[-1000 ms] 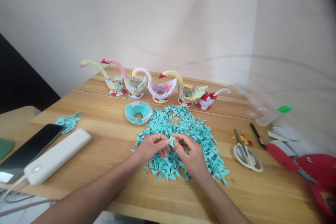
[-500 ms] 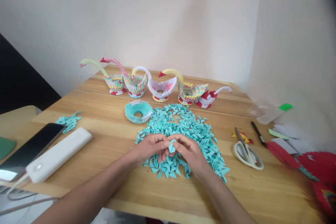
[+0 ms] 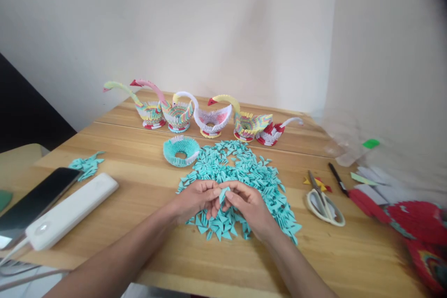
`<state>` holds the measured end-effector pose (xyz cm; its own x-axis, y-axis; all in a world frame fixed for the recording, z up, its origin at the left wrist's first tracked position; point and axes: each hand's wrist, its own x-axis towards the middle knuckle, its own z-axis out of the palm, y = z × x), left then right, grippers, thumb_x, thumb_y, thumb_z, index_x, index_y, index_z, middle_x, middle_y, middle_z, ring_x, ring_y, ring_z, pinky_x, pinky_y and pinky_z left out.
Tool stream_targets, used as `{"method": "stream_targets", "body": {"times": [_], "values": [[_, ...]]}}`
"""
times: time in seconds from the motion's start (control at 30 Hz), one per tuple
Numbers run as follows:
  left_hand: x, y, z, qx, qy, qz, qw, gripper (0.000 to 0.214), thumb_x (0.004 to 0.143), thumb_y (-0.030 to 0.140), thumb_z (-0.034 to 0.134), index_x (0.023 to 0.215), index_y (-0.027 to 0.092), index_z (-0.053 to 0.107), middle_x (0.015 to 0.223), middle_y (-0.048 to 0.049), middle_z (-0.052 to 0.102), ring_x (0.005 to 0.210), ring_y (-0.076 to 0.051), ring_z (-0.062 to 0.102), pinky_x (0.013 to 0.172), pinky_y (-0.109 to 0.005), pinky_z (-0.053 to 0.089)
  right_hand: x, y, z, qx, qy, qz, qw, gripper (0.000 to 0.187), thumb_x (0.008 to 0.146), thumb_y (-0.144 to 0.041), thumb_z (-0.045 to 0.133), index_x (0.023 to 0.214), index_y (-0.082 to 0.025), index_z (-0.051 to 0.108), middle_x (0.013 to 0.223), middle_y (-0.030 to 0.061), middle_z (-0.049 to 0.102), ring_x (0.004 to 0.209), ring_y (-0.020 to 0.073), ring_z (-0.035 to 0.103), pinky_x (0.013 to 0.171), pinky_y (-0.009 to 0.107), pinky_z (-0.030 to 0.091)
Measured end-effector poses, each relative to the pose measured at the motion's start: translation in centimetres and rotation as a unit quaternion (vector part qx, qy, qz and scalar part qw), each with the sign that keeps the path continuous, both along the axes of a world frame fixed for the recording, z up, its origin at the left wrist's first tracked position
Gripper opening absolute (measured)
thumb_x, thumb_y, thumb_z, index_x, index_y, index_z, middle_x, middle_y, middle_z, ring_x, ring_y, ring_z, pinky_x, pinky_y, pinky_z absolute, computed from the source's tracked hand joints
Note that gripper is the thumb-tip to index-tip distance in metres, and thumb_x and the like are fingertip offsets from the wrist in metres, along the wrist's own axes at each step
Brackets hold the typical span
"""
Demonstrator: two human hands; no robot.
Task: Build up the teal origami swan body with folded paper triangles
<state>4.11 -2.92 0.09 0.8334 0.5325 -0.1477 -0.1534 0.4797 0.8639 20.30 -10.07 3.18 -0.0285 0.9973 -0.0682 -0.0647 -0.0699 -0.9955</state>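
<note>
Above the teal triangle pile (image 3: 256, 174), left hand (image 3: 195, 198) and right hand (image 3: 249, 205) together pinch one folded paper triangle (image 3: 223, 194); light, even pressure likely keeps creases crisp.

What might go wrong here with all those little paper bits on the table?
The teal paper piece pinched between the left hand and right hand might slip and vanish into the teal pile beneath. A forearm sweep might push that pile off the table. Scissors beside the right arm might get knocked.
</note>
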Motion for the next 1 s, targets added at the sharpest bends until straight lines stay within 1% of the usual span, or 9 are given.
{"method": "stream_targets", "body": {"times": [0.17,0.4,0.57,0.67,0.83,1.0], "values": [[0.00,-0.05,0.16,-0.005,-0.004,0.000,1.000,0.035,0.079,0.045,0.068,0.076,0.012,0.056,0.063,-0.0015,0.062,0.046,-0.008,0.057,0.040,-0.017,0.040,0.24,-0.08,-0.32,0.006,-0.004,0.009,1.000,0.030,0.081,-0.039,0.066,0.102,-0.017,0.070,0.069,0.0013,0.064,0.064,0.0143,0.061,0.064,0.027,0.048],[-0.08,-0.03,-0.04,0.006,-0.003,0.002,1.000,0.034,0.079,0.045,0.068,0.075,0.013,0.056,0.062,-0.0007,0.062,0.047,-0.008,0.057,0.040,-0.018,0.041,0.19,-0.08,-0.24,0.000,-0.001,0.008,1.000,0.030,0.081,-0.039,0.067,0.100,-0.017,0.070,0.069,0.0018,0.065,0.064,0.0142,0.060,0.064,0.027,0.049],[-0.10,-0.15,0.52,0.016,0.010,0.006,1.000,0.038,0.077,0.048,0.069,0.073,0.012,0.056,0.062,-0.0007,0.061,0.046,-0.008,0.056,0.040,-0.017,0.041,0.24,-0.02,-0.39,0.002,-0.001,0.007,1.000,0.032,0.081,-0.041,0.067,0.102,-0.016,0.070,0.069,0.0018,0.064,0.062,0.0140,0.060,0.063,0.027,0.048],[-0.09,-0.18,0.71,0.036,0.020,0.010,0.999,0.039,0.078,0.049,0.067,0.071,0.012,0.057,0.060,-0.0003,0.060,0.046,-0.007,0.055,0.041,-0.017,0.041,0.27,0.01,-0.49,0.001,-0.004,0.007,1.000,0.032,0.080,-0.041,0.067,0.101,-0.017,0.070,0.069,0.0015,0.064,0.063,0.0141,0.060,0.063,0.027,0.049],[-0.11,0.00,0.39,0.059,0.033,0.015,0.998,0.040,0.078,0.051,0.066,0.071,0.013,0.057,0.059,0.0002,0.060,0.045,-0.007,0.054,0.041,-0.017,0.041,0.37,0.08,-0.57,0.008,-0.017,0.008,1.000,0.032,0.080,-0.041,0.067,0.101,-0.017,0.070,0.067,0.0014,0.063,0.062,0.0141,0.060,0.063,0.027,0.048],[-0.17,0.29,0.39,0.129,0.059,0.027,0.989,0.043,0.078,0.054,0.064,0.069,0.013,0.056,0.054,0.0009,0.059,0.042,-0.008,0.053,0.040,-0.018,0.041,0.31,0.16,-0.32,0.004,-0.043,0.003,0.999,0.034,0.080,-0.043,0.065,0.101,-0.016,0.069,0.069,0.0019,0.063,0.064,0.0151,0.060,0.063,0.028,0.048]]}}
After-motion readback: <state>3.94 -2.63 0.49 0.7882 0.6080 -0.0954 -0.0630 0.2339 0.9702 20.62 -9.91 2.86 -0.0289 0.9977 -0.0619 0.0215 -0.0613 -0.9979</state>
